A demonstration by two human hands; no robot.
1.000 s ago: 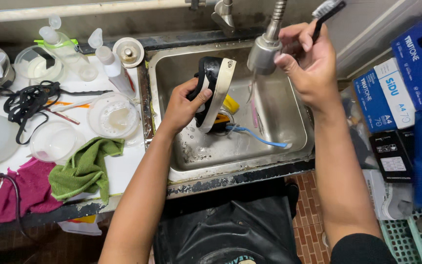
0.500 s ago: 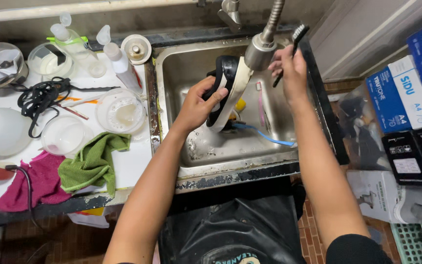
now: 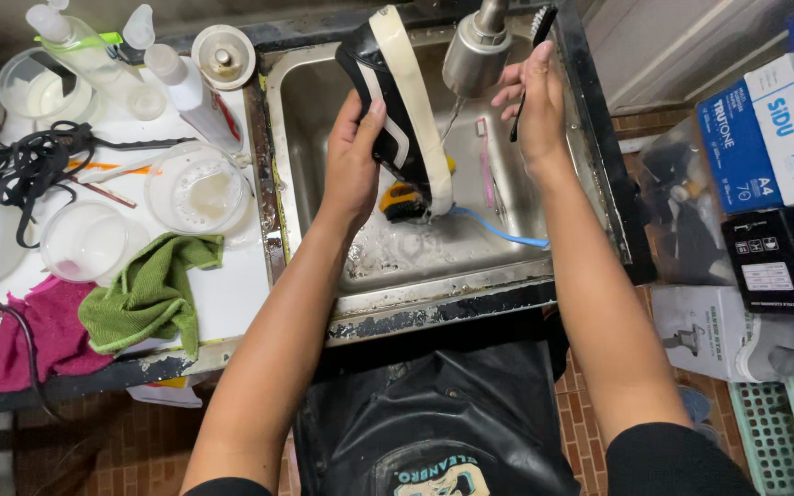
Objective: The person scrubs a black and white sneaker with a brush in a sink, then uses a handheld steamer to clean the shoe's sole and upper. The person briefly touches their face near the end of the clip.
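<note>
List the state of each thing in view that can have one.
Shoe: held sole-up over the sink by the left hand.
Brush: gripped in the right hand, bristles up.
Faucet: a thin stream appears to run from it.
Sink: wet, holding a blue toothbrush.
Green cloth: crumpled on the counter.
Black cord: tangled.
Clear bowl: upright, holding cloudy liquid.
Squeeze bottle: capped.

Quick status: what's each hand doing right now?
Left hand: closed on the shoe, over the sink.
Right hand: closed on the brush, beside the faucet head.
</note>
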